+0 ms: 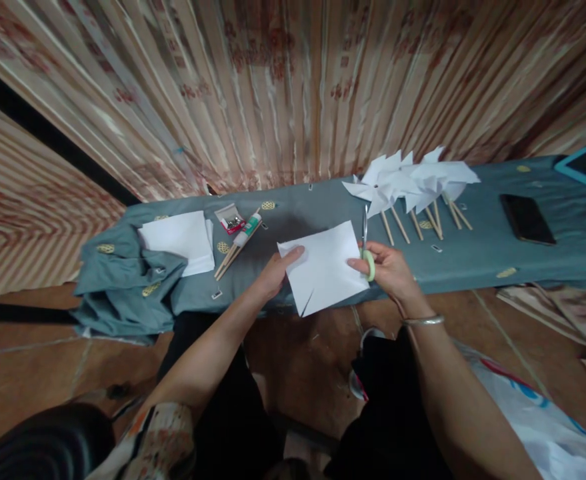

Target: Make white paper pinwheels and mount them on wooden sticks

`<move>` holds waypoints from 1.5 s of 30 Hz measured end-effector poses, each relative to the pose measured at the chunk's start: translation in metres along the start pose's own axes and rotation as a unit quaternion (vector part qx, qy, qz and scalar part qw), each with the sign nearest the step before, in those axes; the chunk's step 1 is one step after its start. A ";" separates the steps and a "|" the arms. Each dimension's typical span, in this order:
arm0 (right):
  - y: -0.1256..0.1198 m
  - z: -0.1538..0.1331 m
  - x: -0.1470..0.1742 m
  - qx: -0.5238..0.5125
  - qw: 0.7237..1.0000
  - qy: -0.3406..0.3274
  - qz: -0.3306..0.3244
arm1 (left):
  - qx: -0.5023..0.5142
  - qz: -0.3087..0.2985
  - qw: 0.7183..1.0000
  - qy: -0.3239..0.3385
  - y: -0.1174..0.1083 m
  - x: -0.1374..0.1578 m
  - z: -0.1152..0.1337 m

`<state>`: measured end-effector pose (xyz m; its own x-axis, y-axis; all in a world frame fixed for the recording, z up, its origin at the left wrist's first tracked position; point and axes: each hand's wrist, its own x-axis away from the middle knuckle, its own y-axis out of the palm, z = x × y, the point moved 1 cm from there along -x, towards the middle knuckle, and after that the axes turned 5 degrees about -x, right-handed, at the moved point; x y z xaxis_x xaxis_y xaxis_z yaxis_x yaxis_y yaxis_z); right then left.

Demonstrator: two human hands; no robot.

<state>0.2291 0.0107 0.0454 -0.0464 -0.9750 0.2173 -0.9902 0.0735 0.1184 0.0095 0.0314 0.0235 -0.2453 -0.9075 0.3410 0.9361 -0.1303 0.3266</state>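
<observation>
A square sheet of white paper (323,267) is held up over the front edge of the cloth-covered bench. It has a slit running in from its lower corner. My left hand (279,272) pinches its left side, thumb on top. At the right side, my right hand (387,268) has its thumb on the paper and also holds scissors (369,264) with pale green handles. Their blades point up and away, beside the sheet rather than across it. Fingers under the paper are hidden.
Several white paper pinwheels (413,179) on wooden sticks lie behind my right hand, with a black phone (527,219) farther right. To the left are a paper stack (179,243), a small red box of pins (230,219), a glue stick (247,230) and loose wooden sticks (225,262).
</observation>
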 end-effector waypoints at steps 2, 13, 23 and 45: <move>0.004 0.001 -0.003 -0.022 0.999 -0.021 0.033 | 0.043 -0.020 0.999 -0.002 0.001 0.006 0.006; 0.054 0.013 -0.028 -0.123 0.978 -0.110 0.123 | 0.014 -0.020 0.997 0.079 0.029 0.025 0.014; 0.082 0.016 -0.037 -0.169 0.975 -0.092 0.108 | 0.031 0.141 0.980 0.139 0.017 -0.004 0.010; 0.077 0.020 -0.002 -0.054 0.996 -0.031 -0.060 | -0.038 0.225 0.932 0.283 -0.018 -0.015 0.051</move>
<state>0.1508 0.0137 0.0350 0.0597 -0.9889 0.1363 -0.9695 -0.0249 0.2440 -0.0160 0.0678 0.0570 0.3283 -0.9395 -0.0972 0.9325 0.3060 0.1921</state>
